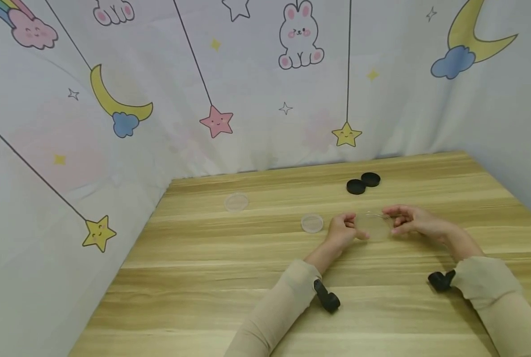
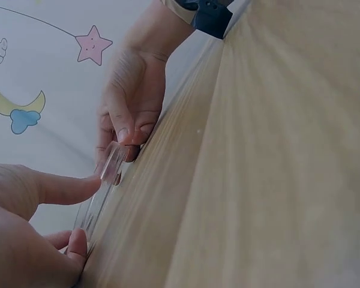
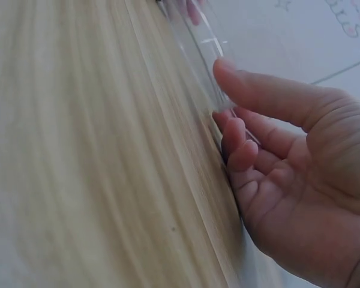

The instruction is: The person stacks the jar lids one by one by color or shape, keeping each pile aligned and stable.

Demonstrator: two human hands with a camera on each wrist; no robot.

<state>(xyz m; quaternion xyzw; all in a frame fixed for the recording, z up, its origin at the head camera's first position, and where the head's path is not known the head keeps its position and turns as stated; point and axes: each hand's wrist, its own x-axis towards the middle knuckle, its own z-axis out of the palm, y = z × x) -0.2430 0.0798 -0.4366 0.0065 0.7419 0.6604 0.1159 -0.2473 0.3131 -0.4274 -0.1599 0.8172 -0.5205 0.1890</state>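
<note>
A clear, round petri dish [image 1: 374, 227] sits low over the wooden table between both hands. My left hand [image 1: 343, 230] grips its left side, thumb toward me and fingers at the far side. The right hand [image 1: 419, 222] pinches the opposite rim between thumb and fingers. Seen from the left wrist, the petri dish [image 2: 96, 201] is nearly edge-on, with layered clear walls. In the right wrist view, the right thumb lies at the upper rim, and the other fingers are curled below it.
A smaller clear round dish [image 1: 312, 223] lies just left of the left hand. Farther left is another clear round piece [image 1: 236, 202]. Behind the hands, two shallow black round dishes, a nearer one [image 1: 356, 187] and a farther one [image 1: 370, 179], lie side by side. A patterned curtain [image 1: 265, 89] borders the table.
</note>
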